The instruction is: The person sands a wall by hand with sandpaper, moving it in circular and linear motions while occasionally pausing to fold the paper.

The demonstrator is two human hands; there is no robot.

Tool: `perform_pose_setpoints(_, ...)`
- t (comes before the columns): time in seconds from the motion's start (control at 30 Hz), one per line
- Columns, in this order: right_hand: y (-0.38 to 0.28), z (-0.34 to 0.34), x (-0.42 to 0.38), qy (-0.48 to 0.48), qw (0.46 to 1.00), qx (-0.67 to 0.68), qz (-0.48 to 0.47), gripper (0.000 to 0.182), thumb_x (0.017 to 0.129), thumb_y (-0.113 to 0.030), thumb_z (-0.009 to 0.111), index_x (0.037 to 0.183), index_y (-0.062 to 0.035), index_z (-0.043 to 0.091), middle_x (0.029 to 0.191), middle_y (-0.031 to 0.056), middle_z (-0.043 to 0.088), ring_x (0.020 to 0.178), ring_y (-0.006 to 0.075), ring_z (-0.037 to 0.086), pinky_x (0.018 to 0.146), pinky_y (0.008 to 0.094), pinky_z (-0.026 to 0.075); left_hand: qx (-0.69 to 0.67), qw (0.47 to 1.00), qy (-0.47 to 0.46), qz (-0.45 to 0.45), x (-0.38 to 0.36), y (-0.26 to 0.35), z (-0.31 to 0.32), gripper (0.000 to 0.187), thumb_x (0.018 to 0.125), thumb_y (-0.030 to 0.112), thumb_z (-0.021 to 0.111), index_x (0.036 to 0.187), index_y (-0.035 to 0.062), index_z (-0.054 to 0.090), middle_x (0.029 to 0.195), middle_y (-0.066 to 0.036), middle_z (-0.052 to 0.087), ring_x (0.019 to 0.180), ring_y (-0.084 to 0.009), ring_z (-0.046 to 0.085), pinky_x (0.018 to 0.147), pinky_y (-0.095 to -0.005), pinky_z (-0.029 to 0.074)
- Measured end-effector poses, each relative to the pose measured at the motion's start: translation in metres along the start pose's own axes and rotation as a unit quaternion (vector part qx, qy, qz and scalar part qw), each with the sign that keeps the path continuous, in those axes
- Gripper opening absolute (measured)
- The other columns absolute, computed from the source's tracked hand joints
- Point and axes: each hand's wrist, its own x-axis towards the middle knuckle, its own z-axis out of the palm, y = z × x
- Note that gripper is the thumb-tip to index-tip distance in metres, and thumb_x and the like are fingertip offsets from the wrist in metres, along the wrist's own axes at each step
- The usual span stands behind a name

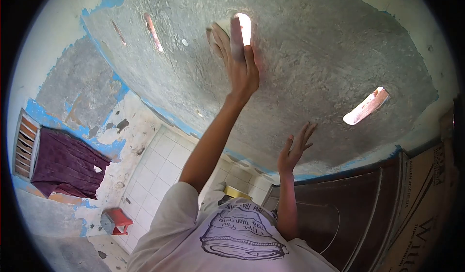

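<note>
My left hand (240, 76) is raised to the patchy grey wall (300, 54), closed around a small flat brownish block (236, 40). The thumb lies on one side of the block and the fingers on the other; a blurred pale patch shows beside the fingertips. Right behind the block is a bright slot (246, 28) in the wall. Lower down, my right hand (292, 157) has its fingers spread, fingertips close to the wall surface, with nothing in it. A second bright slot (365, 106) opens to the right of that hand.
Two narrower slots (154, 32) sit further left. A purple curtain (72, 156) hangs by a slatted window (26, 143). Below are a red stool (117, 220) on white floor tiles (160, 158), a yellow object (236, 192), a dark brown panel (334, 209) and printed cardboard (419, 214).
</note>
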Motion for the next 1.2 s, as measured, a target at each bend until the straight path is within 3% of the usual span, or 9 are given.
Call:
perform_pose_setpoints(0.17, 0.0, 0.016, -0.003, 0.024, 0.999, 0.026, 0.011, 0.065, 0.111, -0.042, 0.026, 0.165, -0.0071, 0.014, 0.173, 0.0177, 0.004, 0.159, 0.037, 0.001, 0.119, 0.068, -0.005, 0.012, 0.989, -0.038, -0.139, -0.142, -0.019, 0.011, 0.064, 0.112, 0.047, 0.025, 0.167, 0.0195, 0.009, 0.171, -0.023, -0.006, 0.156, -0.0456, -0.011, 0.123, -0.0631, -0.003)
perform_pose_setpoints(0.27, -0.007, 0.021, 0.001, 0.036, 0.999, 0.029, 0.023, 0.066, 0.111, -0.044, 0.023, 0.165, -0.0066, 0.013, 0.173, 0.0175, 0.004, 0.159, 0.0368, 0.001, 0.119, 0.0676, -0.005, -0.03, 0.988, -0.031, -0.145, -0.121, -0.015, 0.011, 0.063, 0.111, 0.047, 0.023, 0.167, 0.0203, 0.009, 0.171, -0.022, -0.006, 0.155, -0.0469, -0.012, 0.122, -0.0643, -0.004)
perform_pose_setpoints(0.37, -0.009, 0.015, -0.003, 0.026, 0.999, 0.017, 0.042, 0.067, 0.111, -0.045, 0.022, 0.165, -0.0067, 0.012, 0.173, 0.0171, 0.004, 0.159, 0.0364, 0.001, 0.119, 0.0676, -0.005, 0.01, 1.0, 0.008, 0.008, -0.003, 0.005, -0.001, 0.06, 0.112, 0.045, 0.024, 0.165, 0.0197, 0.022, 0.171, -0.023, 0.002, 0.155, -0.05, -0.005, 0.121, -0.0662, -0.002)
perform_pose_setpoints(0.5, -0.013, 0.024, -0.002, 0.049, 0.997, 0.014, 0.05, 0.067, 0.111, -0.046, 0.021, 0.165, -0.0077, 0.012, 0.173, 0.0164, 0.005, 0.159, 0.0357, 0.002, 0.119, 0.0684, -0.004, -0.03, 0.996, -0.058, 0.064, 0.09, 0.047, -0.017, 0.059, 0.111, 0.046, 0.025, 0.163, 0.0184, 0.029, 0.17, -0.025, 0.006, 0.156, -0.0495, -0.003, 0.122, -0.0654, -0.001)
perform_pose_setpoints(0.6, -0.02, 0.022, 0.0, 0.055, 0.997, 0.012, 0.059, 0.067, 0.111, -0.047, 0.02, 0.165, -0.0082, 0.014, 0.173, 0.0161, 0.006, 0.159, 0.0355, 0.004, 0.118, 0.0697, -0.004, 0.006, 0.992, -0.093, 0.08, 0.076, 0.053, -0.013, 0.057, 0.111, 0.043, 0.026, 0.163, 0.019, 0.03, 0.17, -0.026, 0.005, 0.155, -0.0502, -0.002, 0.122, -0.0663, -0.002)
perform_pose_setpoints(0.77, -0.021, 0.012, -0.008, 0.04, 0.997, 0.004, 0.068, 0.066, 0.111, -0.047, 0.021, 0.165, -0.0089, 0.018, 0.172, 0.0155, 0.01, 0.159, 0.0358, 0.007, 0.118, 0.0713, -0.003, 0.045, 0.989, -0.141, 0.022, -0.054, -0.003, -0.006, 0.058, 0.111, 0.037, 0.028, 0.165, 0.0158, 0.02, 0.17, -0.025, -0.001, 0.155, -0.0489, -0.007, 0.122, -0.0658, -0.005)
perform_pose_setpoints(0.93, -0.024, 0.014, -0.006, 0.056, 0.995, 0.013, 0.076, 0.065, 0.111, -0.047, 0.022, 0.165, -0.0107, 0.019, 0.172, 0.0151, 0.01, 0.159, 0.0362, 0.008, 0.118, 0.0707, -0.003, 0.081, 0.991, -0.092, 0.051, 0.024, 0.007, -0.013, 0.062, 0.111, 0.035, 0.028, 0.165, 0.011, 0.012, 0.17, -0.026, -0.002, 0.155, -0.0491, -0.008, 0.12, -0.0675, -0.006)
perform_pose_setpoints(1.07, -0.029, 0.025, -0.006, 0.067, 0.995, 0.008, 0.079, 0.064, 0.111, -0.046, 0.024, 0.165, -0.0118, 0.018, 0.173, 0.014, 0.009, 0.159, 0.0357, 0.007, 0.119, 0.0699, -0.001, 0.142, 0.978, -0.117, 0.095, 0.019, -0.014, -0.011, 0.062, 0.111, 0.033, 0.028, 0.165, 0.0057, 0.01, 0.17, -0.025, 0.002, 0.155, -0.0504, -0.004, 0.121, -0.0679, -0.002)
perform_pose_setpoints(1.2, -0.035, 0.033, -0.014, 0.087, 0.995, 0.016, 0.048, 0.06, 0.112, -0.04, 0.032, 0.163, -0.0099, 0.025, 0.17, 0.0147, 0.019, 0.157, 0.0359, 0.016, 0.122, 0.0638, 0.009, -0.042, 0.99, -0.112, 0.07, -0.04, -0.022, -0.033, 0.058, 0.112, 0.028, 0.027, 0.163, 0.004, 0.016, 0.17, -0.025, 0.009, 0.155, -0.0494, 0.005, 0.122, -0.0646, 0.006)
